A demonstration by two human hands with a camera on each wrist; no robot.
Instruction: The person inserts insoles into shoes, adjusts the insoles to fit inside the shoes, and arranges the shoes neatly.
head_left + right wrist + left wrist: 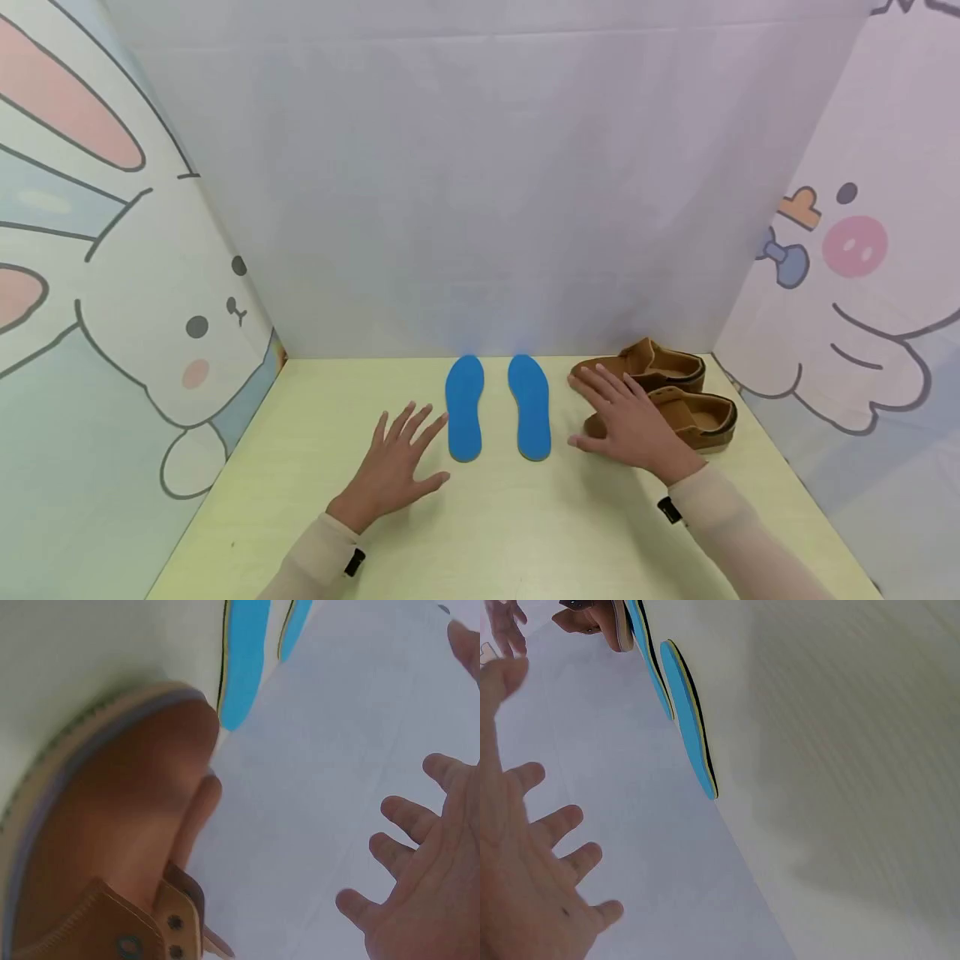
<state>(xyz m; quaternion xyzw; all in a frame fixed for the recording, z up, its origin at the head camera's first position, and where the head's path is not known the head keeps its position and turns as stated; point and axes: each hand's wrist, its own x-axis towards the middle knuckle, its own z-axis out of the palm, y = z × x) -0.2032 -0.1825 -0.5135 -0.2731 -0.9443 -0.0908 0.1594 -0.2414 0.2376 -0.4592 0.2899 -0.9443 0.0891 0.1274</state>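
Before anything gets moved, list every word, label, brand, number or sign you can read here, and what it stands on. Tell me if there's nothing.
None: no text can be read in any view.
Insoles: plain blue tops, no lettering.
Shoes: none legible; any marking inside is too small to read.
Left wall and right wall: cartoon drawings, no words.
Black wrist tabs: too small to tell.
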